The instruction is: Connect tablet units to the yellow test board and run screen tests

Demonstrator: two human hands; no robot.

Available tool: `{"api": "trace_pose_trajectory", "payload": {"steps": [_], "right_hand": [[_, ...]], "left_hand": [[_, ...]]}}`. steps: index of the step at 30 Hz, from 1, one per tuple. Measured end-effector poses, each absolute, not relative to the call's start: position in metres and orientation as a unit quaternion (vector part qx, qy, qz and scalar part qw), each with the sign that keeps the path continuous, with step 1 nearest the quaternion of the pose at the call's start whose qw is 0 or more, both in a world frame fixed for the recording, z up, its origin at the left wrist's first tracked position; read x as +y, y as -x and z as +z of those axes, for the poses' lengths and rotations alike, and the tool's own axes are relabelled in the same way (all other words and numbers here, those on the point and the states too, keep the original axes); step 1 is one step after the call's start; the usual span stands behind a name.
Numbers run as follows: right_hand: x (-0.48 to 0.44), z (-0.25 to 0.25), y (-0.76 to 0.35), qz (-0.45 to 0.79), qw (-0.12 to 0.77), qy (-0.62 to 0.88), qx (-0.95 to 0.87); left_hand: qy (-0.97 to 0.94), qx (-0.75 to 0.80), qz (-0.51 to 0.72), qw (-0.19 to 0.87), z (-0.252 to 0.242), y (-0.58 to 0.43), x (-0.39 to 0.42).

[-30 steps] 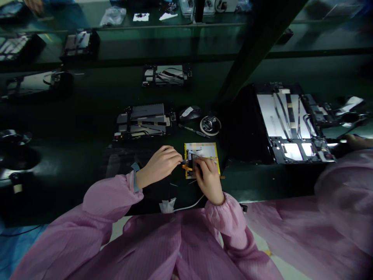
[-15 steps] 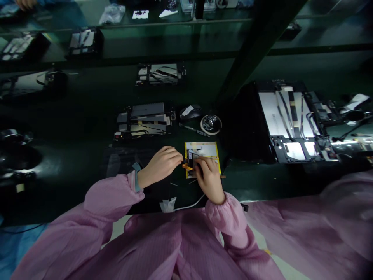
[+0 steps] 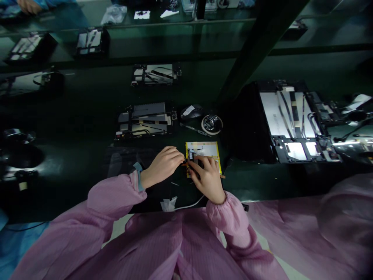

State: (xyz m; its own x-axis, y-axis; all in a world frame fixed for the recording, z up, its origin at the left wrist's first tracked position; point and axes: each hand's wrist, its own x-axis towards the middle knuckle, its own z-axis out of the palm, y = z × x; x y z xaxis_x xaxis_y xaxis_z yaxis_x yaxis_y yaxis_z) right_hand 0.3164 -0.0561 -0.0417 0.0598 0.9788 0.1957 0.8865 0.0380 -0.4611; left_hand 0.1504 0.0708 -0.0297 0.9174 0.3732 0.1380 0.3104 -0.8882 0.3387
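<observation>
A flat white battery pack with yellow edges (image 3: 215, 149) lies in front of me, with a dark part and a small label on its left half. At its left edge is a thin orange flex cable (image 3: 184, 164) with a dark end. My left hand (image 3: 163, 165) is closed in a pinch on that cable's dark end. Over the lower part of the pack is my right hand (image 3: 209, 177). Its index finger reaches to the cable, and its thumb is spread apart below. Whether that fingertip presses on the cable is too small to tell.
Beyond the pack lie a pen (image 3: 195, 129), a round dish of small metal parts (image 3: 212, 124) and a black mouse (image 3: 190, 112). An opened device (image 3: 145, 120) lies at left, a larger one (image 3: 285, 112) at right. A slanted dark post (image 3: 256, 50) stands behind; a pink sleeve is at right.
My right index finger has stretched leftward to the cable, and the thumb has parted from it. The orange cable shows less and sits lower. My left hand stays almost in place.
</observation>
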Motion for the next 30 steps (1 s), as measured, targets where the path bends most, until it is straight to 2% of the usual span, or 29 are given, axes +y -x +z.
{"api": "trace_pose_trajectory", "payload": {"steps": [7,11,14,19,22,27,30], "right_hand": [[-0.051,-0.028,-0.301,0.055,0.169,0.708,-0.683],[-0.072,-0.009,-0.334,0.125,0.234,0.679,-0.685],[-0.097,-0.004,-0.361,0.155,0.281,0.683,-0.656],[-0.12,-0.023,-0.37,0.197,0.267,0.643,-0.69],[-0.127,-0.031,-0.366,0.17,0.269,0.652,-0.688],[-0.133,-0.029,-0.369,0.159,0.234,0.67,-0.686],[-0.129,-0.029,-0.369,0.225,0.284,0.643,-0.675]], "left_hand": [[-0.968,0.172,0.103,0.15,-0.023,-0.149,0.073],[-0.964,0.18,0.149,0.127,0.004,-0.131,0.049],[-0.973,0.166,0.11,0.116,0.01,-0.122,0.018],[-0.983,0.132,0.044,0.121,-0.01,-0.141,-0.018],[-0.975,0.109,0.068,0.184,-0.014,-0.153,-0.023],[-0.902,0.16,0.148,0.373,-0.006,-0.155,-0.027],[-0.855,0.188,0.169,0.452,-0.004,-0.154,-0.029]]}}
